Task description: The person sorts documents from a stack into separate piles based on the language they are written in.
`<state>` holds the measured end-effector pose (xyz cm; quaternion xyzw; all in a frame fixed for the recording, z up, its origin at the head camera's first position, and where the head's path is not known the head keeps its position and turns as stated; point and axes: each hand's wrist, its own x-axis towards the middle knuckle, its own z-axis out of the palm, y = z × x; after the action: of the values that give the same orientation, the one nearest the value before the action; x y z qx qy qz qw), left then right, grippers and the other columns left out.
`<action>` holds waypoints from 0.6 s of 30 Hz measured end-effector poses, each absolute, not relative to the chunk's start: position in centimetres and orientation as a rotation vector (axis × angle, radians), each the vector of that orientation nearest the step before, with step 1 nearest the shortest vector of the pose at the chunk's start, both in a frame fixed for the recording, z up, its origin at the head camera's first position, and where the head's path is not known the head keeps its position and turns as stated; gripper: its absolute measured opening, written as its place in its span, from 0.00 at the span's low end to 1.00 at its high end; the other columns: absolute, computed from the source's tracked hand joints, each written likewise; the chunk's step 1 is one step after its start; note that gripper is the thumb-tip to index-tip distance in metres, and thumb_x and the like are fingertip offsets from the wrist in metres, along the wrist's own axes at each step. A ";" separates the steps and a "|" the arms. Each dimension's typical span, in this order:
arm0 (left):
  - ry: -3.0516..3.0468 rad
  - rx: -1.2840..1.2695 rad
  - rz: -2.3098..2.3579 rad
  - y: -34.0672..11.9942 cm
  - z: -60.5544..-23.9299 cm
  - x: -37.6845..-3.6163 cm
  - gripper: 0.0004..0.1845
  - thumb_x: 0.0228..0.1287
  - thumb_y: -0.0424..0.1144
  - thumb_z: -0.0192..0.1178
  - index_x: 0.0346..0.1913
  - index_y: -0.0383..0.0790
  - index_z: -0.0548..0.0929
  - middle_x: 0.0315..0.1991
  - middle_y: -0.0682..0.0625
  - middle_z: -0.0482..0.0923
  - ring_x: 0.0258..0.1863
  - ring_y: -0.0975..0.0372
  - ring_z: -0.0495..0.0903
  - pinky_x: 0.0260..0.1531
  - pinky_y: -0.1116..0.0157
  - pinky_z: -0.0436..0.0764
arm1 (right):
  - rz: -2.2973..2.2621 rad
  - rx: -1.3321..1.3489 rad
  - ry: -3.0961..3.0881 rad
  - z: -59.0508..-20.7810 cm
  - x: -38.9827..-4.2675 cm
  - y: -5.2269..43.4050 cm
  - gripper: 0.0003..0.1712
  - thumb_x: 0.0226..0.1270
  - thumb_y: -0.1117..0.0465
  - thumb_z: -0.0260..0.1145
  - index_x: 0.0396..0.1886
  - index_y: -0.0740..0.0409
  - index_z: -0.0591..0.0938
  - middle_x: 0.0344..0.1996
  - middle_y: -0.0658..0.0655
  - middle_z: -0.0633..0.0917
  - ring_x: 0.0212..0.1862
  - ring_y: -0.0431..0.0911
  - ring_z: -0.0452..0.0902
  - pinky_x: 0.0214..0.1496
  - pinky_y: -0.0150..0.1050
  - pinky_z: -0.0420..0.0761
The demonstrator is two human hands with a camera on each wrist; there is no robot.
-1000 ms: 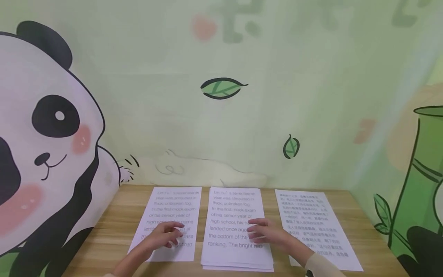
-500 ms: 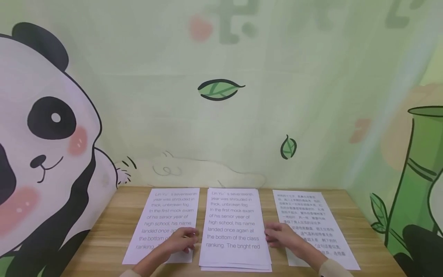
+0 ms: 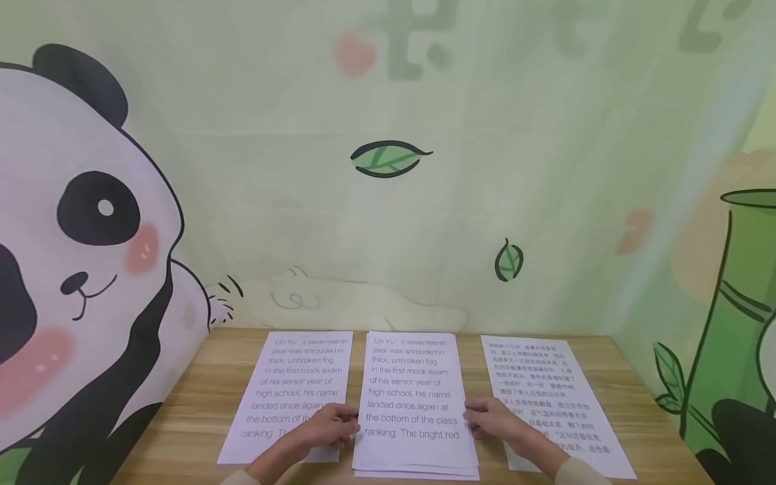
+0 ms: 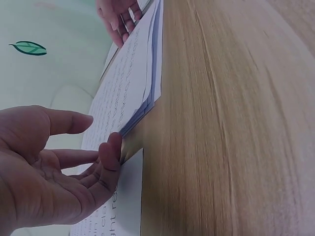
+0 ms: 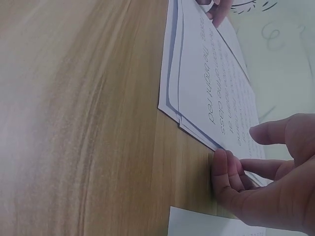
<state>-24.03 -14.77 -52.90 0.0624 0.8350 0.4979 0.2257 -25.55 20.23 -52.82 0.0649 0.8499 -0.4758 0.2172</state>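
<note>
A stack of printed paper sheets [image 3: 409, 404], English text on top, lies in the middle of the table, its lower layers poking out unevenly at the near end. My left hand [image 3: 327, 428] is at the stack's left edge, partly over the left-hand sheet [image 3: 297, 377]. At the opposite edge is my right hand [image 3: 497, 424], partly covering the Chinese-text sheet [image 3: 539, 377]. In the wrist views, the fingertips [image 4: 114, 142] of the left hand and the fingertips [image 5: 221, 160] of the right are bent against the stack's sides. Both thumbs stand apart, above the paper.
The wooden table [image 3: 200, 377] meets a green cloth backdrop [image 3: 273, 202] behind the papers. A panda [image 3: 91, 236] is printed at the left, and a bamboo stalk [image 3: 727, 323] at the right. Narrow strips of table separate the stack from the two side sheets.
My left hand has moved right from over the left sheet to the stack's left edge. My right hand has shifted right, off the stack's top, to its right edge. The papers look unmoved.
</note>
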 end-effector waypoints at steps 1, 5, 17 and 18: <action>2.304 0.167 1.370 -14.7 -52.8 -24.0 0.25 0.67 0.35 0.60 0.64 0.25 0.76 0.37 0.49 0.82 0.29 0.61 0.80 0.28 0.69 0.79 | -1.311 0.184 2.354 -52.8 -25.5 20.2 0.29 0.74 0.60 0.61 0.69 0.72 0.72 0.54 0.65 0.84 0.52 0.50 0.84 0.50 0.40 0.87; 2.310 0.149 1.362 -14.6 -52.5 -23.7 0.25 0.68 0.35 0.60 0.64 0.26 0.77 0.38 0.48 0.82 0.30 0.61 0.80 0.28 0.69 0.78 | -1.295 0.206 2.346 -52.7 -25.4 20.0 0.30 0.74 0.59 0.61 0.69 0.71 0.71 0.55 0.66 0.84 0.52 0.51 0.84 0.50 0.41 0.87; 2.326 0.140 1.349 -14.5 -52.0 -23.1 0.25 0.68 0.36 0.61 0.66 0.29 0.77 0.42 0.48 0.80 0.32 0.60 0.80 0.30 0.68 0.77 | -1.310 0.176 2.277 -52.4 -25.1 20.4 0.30 0.74 0.59 0.61 0.71 0.70 0.70 0.59 0.66 0.82 0.55 0.50 0.83 0.52 0.39 0.86; 2.324 0.146 1.357 -14.5 -52.1 -23.1 0.26 0.67 0.35 0.61 0.66 0.28 0.76 0.43 0.48 0.80 0.33 0.60 0.81 0.30 0.68 0.78 | -1.315 0.180 2.288 -52.4 -25.0 20.4 0.30 0.74 0.60 0.61 0.70 0.70 0.71 0.57 0.65 0.82 0.54 0.50 0.83 0.51 0.40 0.86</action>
<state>-23.10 -14.47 -52.06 0.0527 0.8410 0.4910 0.2213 -25.00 20.38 -52.41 0.0659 0.8385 -0.4820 0.2454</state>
